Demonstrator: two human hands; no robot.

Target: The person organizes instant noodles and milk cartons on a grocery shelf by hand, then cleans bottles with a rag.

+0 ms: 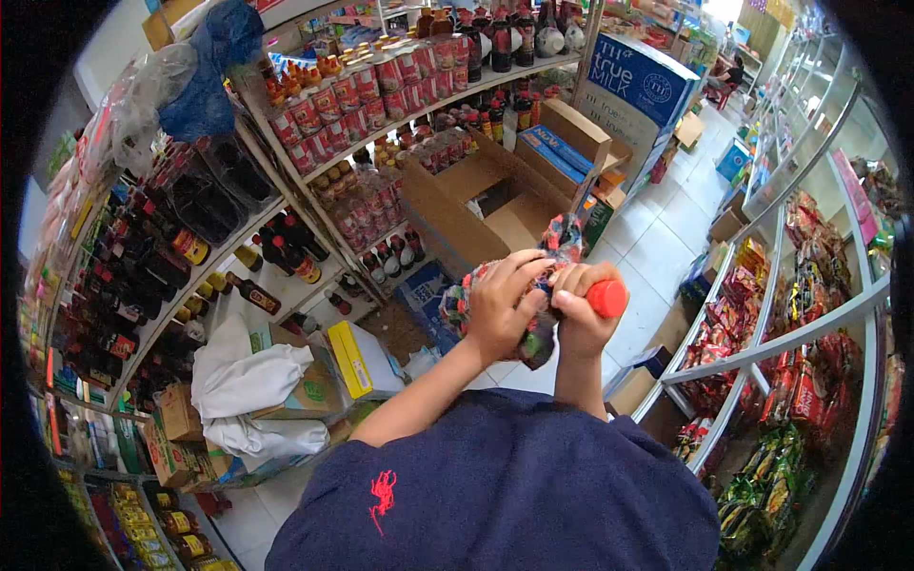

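Note:
Both my hands meet in front of my chest, close together. My left hand (505,306) is closed over a shaggy, multicoloured cloth (457,303), dark with red and pale patches. More of that cloth bunches above and below my fingers. Beside it, my right hand (584,309) is wrapped round what looks like a bottle with a red cap (607,298). The cap sticks out to the right of the fist. Most of the bottle's body is hidden by the cloth and fingers.
An open cardboard box (457,214) stands just beyond my hands. Shelves (409,119) of cans and bottles rise behind and left. White cloth (249,371) covers boxes at lower left. A rack (724,357) of packets stands right. White floor tiles (647,243) run between.

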